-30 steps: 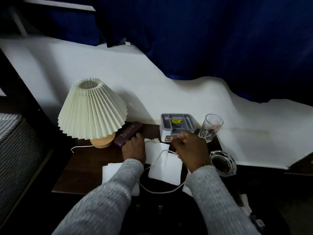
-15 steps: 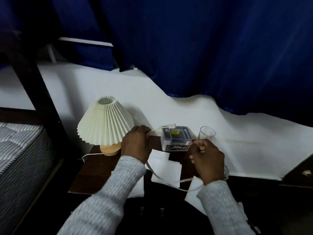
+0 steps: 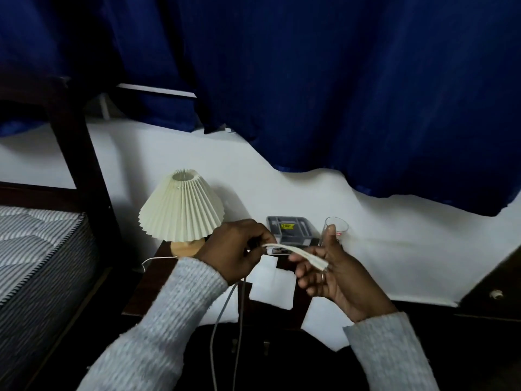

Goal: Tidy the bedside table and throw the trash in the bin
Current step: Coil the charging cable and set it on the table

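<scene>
white cable (image 3: 296,253): lifted above bedside table (image 3: 153,285), doubled between both hands. left hand (image 3: 235,251) curled round it; right hand (image 3: 334,277) half open, fingers pinching the end. white papers (image 3: 270,287) uncollected on table. bin unseen. judged early; most tidying left.

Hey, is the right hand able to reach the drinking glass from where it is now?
Probably yes: the glass stands just behind the right hand with nothing between them. But it grips the white cable, so it must let go first.
</scene>
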